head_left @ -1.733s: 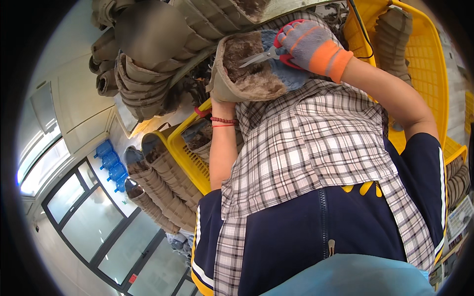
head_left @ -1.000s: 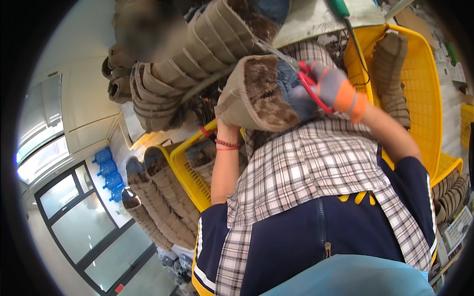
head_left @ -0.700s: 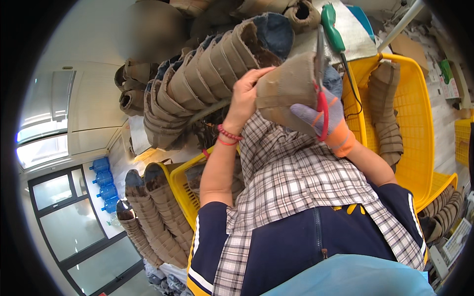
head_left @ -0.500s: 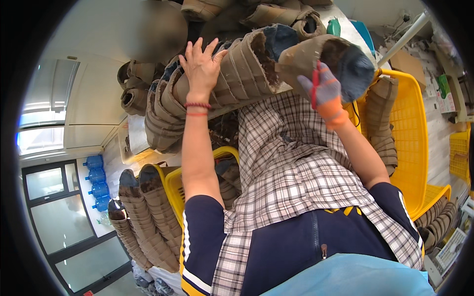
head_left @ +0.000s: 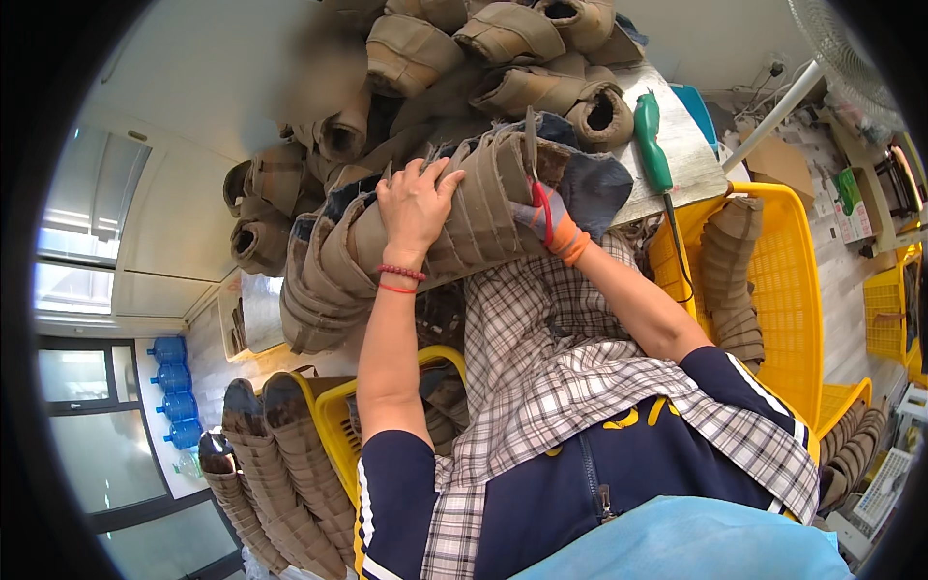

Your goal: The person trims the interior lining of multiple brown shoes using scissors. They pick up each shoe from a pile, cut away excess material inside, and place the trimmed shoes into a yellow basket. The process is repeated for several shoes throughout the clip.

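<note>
A long stack of nested brown shoe-shaped pieces (head_left: 338, 246), with frayed edges and dark blue lining, lies slantwise across the near edge of the table. My bare left hand (head_left: 418, 208) rests on top of the stack, its fingers stretched over the rims. Around red-handled scissors (head_left: 543, 203) my right hand (head_left: 553, 224), in a grey and orange glove, is closed. Their metal blades point up beside the stack's right end. That hand is also against the end piece, where the blue lining (head_left: 601, 188) shows. Its fingertips are partly hidden.
More brown pieces (head_left: 507, 34) are heaped behind the stack. A green corded hand tool (head_left: 652, 145) lies on the table (head_left: 686, 179) at the right. Yellow baskets (head_left: 788, 290) with stacked pieces stand beside me. Further stacks (head_left: 290, 454) lean at lower left, near blue water bottles (head_left: 174, 387).
My right hand has moved left, bringing its end piece against the stack. My left hand has come down from its raised, spread position onto the stack. The green tool now shows fully.
</note>
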Action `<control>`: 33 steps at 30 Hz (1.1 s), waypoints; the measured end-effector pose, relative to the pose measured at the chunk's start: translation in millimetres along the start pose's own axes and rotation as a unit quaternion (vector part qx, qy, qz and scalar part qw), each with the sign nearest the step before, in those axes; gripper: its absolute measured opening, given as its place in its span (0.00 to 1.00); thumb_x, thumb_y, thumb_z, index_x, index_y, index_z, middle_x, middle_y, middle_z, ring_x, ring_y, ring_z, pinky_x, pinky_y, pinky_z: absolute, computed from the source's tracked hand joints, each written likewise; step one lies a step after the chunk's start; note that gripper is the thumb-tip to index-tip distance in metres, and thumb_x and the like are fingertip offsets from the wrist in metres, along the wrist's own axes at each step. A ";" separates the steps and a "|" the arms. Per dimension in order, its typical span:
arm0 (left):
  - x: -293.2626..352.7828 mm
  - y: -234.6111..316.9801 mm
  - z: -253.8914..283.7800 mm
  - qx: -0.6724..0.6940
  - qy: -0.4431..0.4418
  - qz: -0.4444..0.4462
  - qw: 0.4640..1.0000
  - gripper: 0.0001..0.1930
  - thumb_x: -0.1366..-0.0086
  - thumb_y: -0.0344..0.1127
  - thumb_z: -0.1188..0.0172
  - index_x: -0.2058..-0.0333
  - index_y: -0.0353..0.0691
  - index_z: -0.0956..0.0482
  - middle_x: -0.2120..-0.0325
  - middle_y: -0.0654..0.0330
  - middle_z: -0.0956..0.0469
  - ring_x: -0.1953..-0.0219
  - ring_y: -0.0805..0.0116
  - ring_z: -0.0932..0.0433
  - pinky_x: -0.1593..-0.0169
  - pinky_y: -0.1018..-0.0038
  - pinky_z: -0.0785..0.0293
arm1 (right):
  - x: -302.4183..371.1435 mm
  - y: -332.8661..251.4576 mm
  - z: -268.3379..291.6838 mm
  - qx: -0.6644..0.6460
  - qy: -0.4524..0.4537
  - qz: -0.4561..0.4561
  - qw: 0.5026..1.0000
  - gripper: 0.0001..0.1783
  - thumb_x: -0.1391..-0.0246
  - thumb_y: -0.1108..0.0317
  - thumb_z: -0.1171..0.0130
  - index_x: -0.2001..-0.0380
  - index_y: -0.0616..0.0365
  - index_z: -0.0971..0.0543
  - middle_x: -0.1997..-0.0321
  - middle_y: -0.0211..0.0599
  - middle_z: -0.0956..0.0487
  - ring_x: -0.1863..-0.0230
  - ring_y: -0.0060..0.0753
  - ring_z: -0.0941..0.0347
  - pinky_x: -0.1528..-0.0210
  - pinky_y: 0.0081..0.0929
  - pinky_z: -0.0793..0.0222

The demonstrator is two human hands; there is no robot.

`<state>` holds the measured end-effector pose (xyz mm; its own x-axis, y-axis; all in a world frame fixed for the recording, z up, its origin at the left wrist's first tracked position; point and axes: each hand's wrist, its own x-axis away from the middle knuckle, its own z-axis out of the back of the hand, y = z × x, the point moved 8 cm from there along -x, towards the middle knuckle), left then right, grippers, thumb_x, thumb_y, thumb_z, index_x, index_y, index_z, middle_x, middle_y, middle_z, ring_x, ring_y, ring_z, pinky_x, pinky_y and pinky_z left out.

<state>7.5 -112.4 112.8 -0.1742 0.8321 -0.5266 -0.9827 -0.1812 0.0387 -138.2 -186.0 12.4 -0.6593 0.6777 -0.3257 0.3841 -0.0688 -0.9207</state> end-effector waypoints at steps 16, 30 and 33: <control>-114.7 188.0 -115.1 -0.144 -0.114 -0.141 0.973 0.26 0.43 0.53 0.48 0.57 0.36 0.20 0.47 0.41 0.33 0.45 0.41 0.36 0.42 0.45 0.47 | 116.4 -25.6 155.6 -0.183 0.310 0.010 0.933 0.19 0.42 0.56 0.44 0.55 0.59 0.29 0.73 0.32 0.25 0.80 0.15 0.34 0.83 0.10 0.43; -187.3 58.0 -8.1 0.808 -0.111 0.142 0.560 0.15 0.31 0.35 0.57 0.56 0.31 0.27 0.57 0.51 0.24 0.53 0.59 0.25 0.47 0.61 0.30 | 153.6 -69.1 198.8 -0.030 0.353 -0.017 0.935 0.14 0.45 0.59 0.40 0.61 0.56 0.27 0.77 0.25 0.29 0.78 0.14 0.35 0.77 0.15 0.37; -109.0 31.0 23.5 0.858 -0.099 0.241 0.443 0.21 0.31 0.32 0.64 0.45 0.22 0.40 0.43 0.33 0.41 0.40 0.40 0.40 0.36 0.52 0.44 | 148.7 -150.0 176.4 0.317 0.305 0.004 0.898 0.22 0.49 0.57 0.36 0.60 0.64 0.27 0.70 0.34 0.24 0.69 0.21 0.29 0.66 0.21 0.31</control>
<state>-5.6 -196.4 191.3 -0.2253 0.9739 -0.0277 0.5993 0.1609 0.7842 -407.8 -204.1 64.2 -0.1062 0.9370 -0.3329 -0.1858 -0.3476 -0.9191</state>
